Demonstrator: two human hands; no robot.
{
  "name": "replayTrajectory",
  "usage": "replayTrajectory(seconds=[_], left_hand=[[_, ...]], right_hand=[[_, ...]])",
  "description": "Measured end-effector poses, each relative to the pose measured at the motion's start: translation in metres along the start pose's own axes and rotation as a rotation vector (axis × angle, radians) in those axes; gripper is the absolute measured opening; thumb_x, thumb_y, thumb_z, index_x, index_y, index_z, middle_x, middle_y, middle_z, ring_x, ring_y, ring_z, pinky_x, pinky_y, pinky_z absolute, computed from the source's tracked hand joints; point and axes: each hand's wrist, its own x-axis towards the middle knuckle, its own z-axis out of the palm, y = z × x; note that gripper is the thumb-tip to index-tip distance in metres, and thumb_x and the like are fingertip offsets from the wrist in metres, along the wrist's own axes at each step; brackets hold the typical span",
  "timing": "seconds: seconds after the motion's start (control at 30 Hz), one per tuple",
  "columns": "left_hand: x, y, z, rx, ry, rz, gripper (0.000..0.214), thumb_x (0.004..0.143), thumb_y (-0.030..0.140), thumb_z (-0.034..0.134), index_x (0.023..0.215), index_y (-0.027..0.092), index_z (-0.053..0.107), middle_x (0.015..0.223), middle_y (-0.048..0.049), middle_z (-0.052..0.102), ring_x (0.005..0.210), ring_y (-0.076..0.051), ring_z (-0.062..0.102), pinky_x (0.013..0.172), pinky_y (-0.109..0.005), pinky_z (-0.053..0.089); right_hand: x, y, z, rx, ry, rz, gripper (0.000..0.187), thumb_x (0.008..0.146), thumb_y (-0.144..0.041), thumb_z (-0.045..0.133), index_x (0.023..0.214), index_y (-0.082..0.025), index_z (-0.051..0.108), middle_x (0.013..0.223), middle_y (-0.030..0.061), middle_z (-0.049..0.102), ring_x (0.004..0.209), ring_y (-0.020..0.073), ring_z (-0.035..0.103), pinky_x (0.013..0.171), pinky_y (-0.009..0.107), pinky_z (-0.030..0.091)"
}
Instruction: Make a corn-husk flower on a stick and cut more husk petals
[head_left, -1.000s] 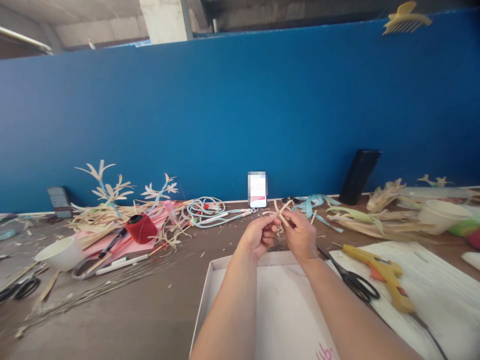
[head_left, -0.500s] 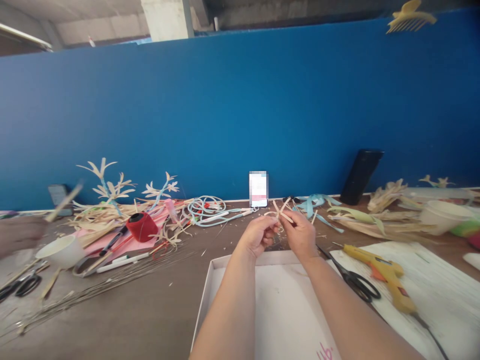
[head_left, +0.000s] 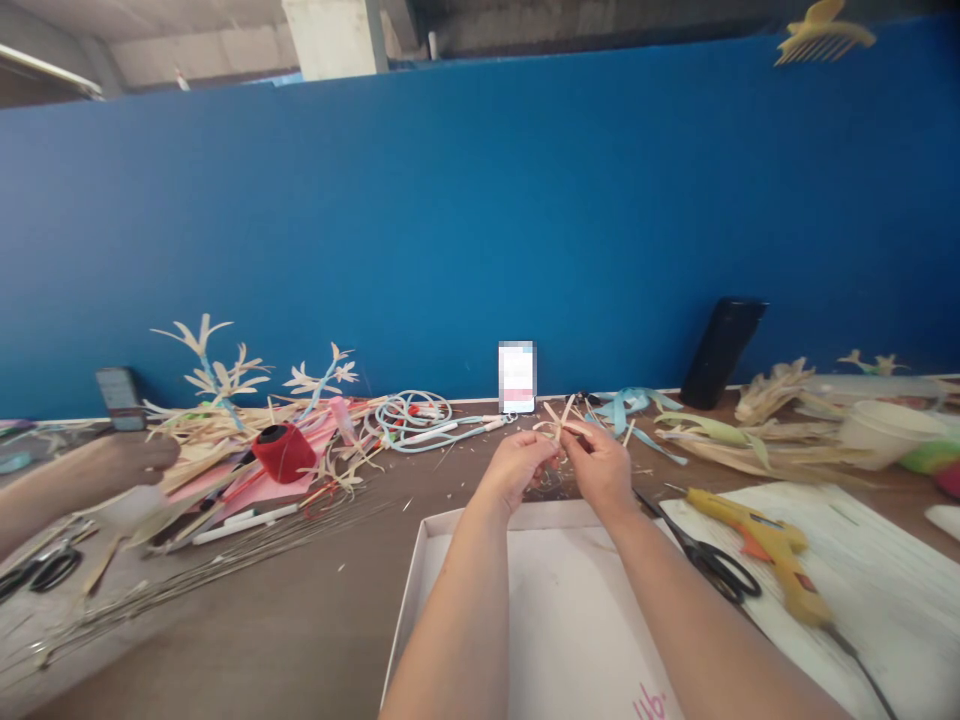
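Between my two hands is a small flower of pale husk strips (head_left: 559, 418), its narrow petals spread upward and outward. My left hand (head_left: 519, 466) is closed, thumb and fingertips pinched at the flower's base. From the other side my right hand (head_left: 601, 466) grips the same flower with bent fingers, partly hiding it. Both hands are above the far edge of a shallow white box (head_left: 570, 590), which lies under my forearms. A phone with a lit screen (head_left: 517, 380) leans on the blue wall just beyond the hands.
Right of my arm lie black scissors (head_left: 720, 570) and a yellow glue gun (head_left: 772, 550) on papers. Husks (head_left: 720, 445) and a white bowl (head_left: 885, 435) are farther right. On the left are red thread (head_left: 283, 453), thin wires (head_left: 187, 580) and another person's hand (head_left: 135, 470).
The other person's hand at the left has moved rightward over the husks and white bowl. My hands stay nearly in place, with the flower turned slightly.
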Motion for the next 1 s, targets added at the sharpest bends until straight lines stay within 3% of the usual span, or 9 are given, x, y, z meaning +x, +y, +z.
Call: replayTrajectory(seconds=[1.0], left_hand=[[-0.0020, 0.0008, 0.0042, 0.083, -0.002, 0.056, 0.011, 0.065, 0.026, 0.059, 0.063, 0.016, 0.053, 0.055, 0.0014, 0.053, 0.043, -0.005, 0.036, 0.039, -0.018, 0.021]], right_hand=[[-0.0011, 0.0038, 0.0005, -0.088, -0.009, 0.000, 0.018, 0.076, -0.029, 0.057, 0.082, -0.019, 0.071, 0.083, 0.0053, 0.069, 0.072, 0.0181, 0.062, 0.066, 0.028, 0.048]])
